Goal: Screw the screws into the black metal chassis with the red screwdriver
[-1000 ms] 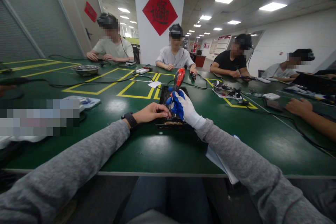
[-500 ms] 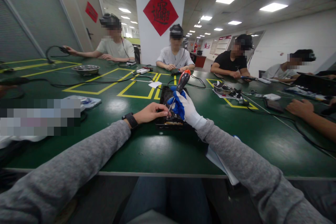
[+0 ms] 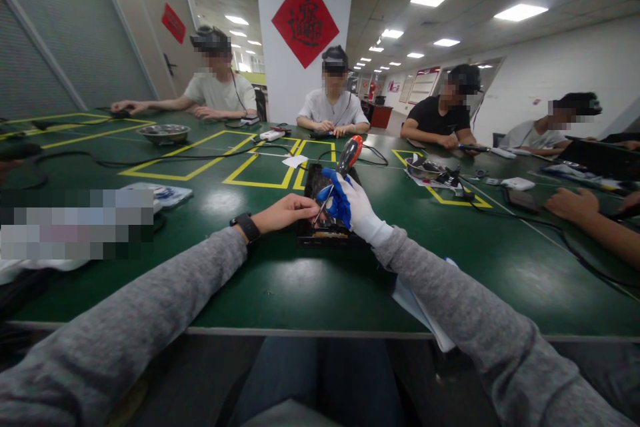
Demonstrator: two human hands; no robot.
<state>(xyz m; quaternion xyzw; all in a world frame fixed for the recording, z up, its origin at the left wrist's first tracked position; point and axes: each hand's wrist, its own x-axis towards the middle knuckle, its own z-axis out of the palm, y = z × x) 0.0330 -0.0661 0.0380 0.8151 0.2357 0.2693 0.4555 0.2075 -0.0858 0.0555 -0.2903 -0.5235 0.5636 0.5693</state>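
My right hand (image 3: 357, 208), in a white glove with blue-coated fingers, grips a screwdriver (image 3: 349, 156) with a red and black handle. The handle leans up and away to the right, while the thin metal shaft points down into an opened black device casing (image 3: 326, 241). Dark parts and a brownish strip show inside that casing, which lies on the table in front of me. My bare left hand (image 3: 286, 214), with a dark watch at the wrist, reaches over the casing's left side. Its thumb and fingers are pinched together beside the shaft; anything between them is too small to make out.
Yellow tape outlines mark the green table (image 3: 220, 293). A metal bowl (image 3: 165, 133) stands far left, another bowl (image 3: 423, 167) with parts at right. Black cables cross both sides. A white paper piece (image 3: 295, 161) lies behind the casing. Several co-workers sit around; one's hand (image 3: 570, 207) rests at right.
The screwdriver's tip and my left fingertips have shifted slightly left and toward me over the casing. Across the table at far left, a co-worker's hand has lowered a black object to the tabletop.
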